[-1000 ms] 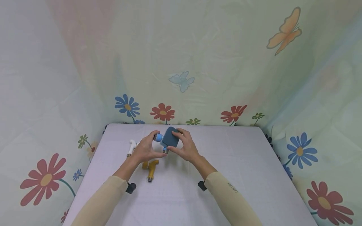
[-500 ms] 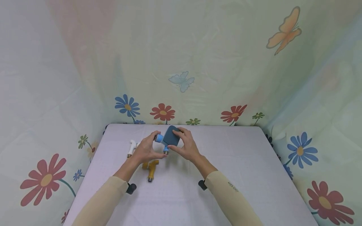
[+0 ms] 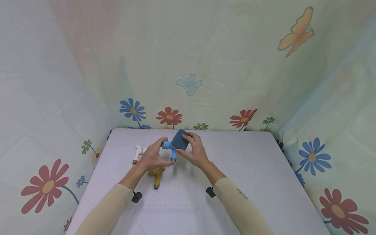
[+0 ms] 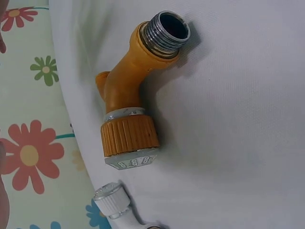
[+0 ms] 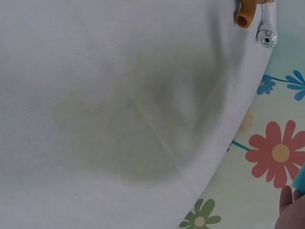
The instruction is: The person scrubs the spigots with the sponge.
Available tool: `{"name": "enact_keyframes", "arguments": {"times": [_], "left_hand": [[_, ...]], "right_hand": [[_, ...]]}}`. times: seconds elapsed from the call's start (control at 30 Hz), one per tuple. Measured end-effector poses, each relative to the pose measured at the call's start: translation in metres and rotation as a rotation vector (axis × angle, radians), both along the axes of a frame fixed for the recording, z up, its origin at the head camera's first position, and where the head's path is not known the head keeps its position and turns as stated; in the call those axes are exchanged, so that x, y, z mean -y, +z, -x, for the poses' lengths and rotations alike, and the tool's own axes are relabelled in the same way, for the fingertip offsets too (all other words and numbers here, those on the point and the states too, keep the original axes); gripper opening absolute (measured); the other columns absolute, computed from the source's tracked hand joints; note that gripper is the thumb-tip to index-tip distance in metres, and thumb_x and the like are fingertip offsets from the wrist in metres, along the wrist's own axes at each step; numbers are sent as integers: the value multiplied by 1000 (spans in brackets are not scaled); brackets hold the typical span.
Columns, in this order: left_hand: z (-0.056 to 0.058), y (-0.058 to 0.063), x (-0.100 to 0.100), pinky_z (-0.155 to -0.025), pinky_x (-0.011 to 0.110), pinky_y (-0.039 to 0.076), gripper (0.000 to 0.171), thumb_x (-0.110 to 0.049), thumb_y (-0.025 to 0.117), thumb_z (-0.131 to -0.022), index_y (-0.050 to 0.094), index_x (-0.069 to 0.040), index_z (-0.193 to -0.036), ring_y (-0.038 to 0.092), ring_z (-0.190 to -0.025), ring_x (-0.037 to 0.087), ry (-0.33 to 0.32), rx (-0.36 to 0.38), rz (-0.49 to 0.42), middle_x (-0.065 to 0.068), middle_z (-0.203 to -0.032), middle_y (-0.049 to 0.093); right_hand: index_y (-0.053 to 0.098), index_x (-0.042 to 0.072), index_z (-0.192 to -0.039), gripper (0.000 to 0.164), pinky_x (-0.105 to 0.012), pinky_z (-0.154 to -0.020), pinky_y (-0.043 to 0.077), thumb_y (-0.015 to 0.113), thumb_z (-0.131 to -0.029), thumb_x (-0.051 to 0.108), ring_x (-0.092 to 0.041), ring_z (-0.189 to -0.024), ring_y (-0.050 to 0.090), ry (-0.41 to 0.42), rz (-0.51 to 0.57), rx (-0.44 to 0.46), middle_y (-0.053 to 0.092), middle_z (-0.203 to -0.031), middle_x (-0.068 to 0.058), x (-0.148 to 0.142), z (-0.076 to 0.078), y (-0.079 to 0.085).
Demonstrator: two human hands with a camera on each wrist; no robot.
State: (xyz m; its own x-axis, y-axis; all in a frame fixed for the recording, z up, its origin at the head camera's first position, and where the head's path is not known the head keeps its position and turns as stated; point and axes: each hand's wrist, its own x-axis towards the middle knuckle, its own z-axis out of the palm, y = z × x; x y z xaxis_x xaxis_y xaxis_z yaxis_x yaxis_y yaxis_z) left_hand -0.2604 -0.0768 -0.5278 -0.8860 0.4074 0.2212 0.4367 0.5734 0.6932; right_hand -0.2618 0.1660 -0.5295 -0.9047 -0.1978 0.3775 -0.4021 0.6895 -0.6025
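Above the far part of the table, my left hand [image 3: 153,156] grips a light blue tap [image 3: 173,154] with metal ends, thumb at the lower end and fingers at the upper left one. My right hand [image 3: 195,150] pinches a dark blue, rounded sponge [image 3: 180,140] between thumb and fingers, and it covers part of the tap. Below my left hand lies an orange tap [image 3: 158,176]; its threaded end and ribbed knob show in the left wrist view. A white tap [image 3: 136,154] lies to its left, partly hidden by my left hand.
A white cloth covers the table [image 3: 243,169]. Its far edge meets a hanging curtain [image 3: 223,65] printed with flowers and butterflies, which also rises at both sides. Black wrist devices [image 3: 136,196] sit at both sleeve cuffs.
The sponge has shifted a little up and to the right with my right hand, uncovering more of the blue tap's lower branch. My left hand keeps its grip, barely moving right.
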Motion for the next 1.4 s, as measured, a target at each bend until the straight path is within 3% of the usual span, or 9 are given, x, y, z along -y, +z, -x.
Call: {"name": "enact_keyframes", "arguments": {"times": [1.17, 1.4], "left_hand": [[-11, -13, 1, -109, 58, 52, 108, -56, 95, -68, 39, -26, -155, 60, -135, 31, -26, -70, 32, 8, -152, 58], [-14, -15, 2, -108, 58, 52, 108, -54, 95, -68, 39, -26, -156, 60, -134, 31, -23, -34, 37, 7, -152, 57]], "right_hand": [[56, 16, -150, 79, -51, -114, 49, 82, -85, 53, -35, -146, 41, -204, -42, 41, 42, -160, -15, -4, 7, -6], [54, 15, -150, 80, -53, -113, 49, 81, -86, 54, -35, -144, 41, -240, -17, 54, 43, -158, -14, -6, 6, -6]]}}
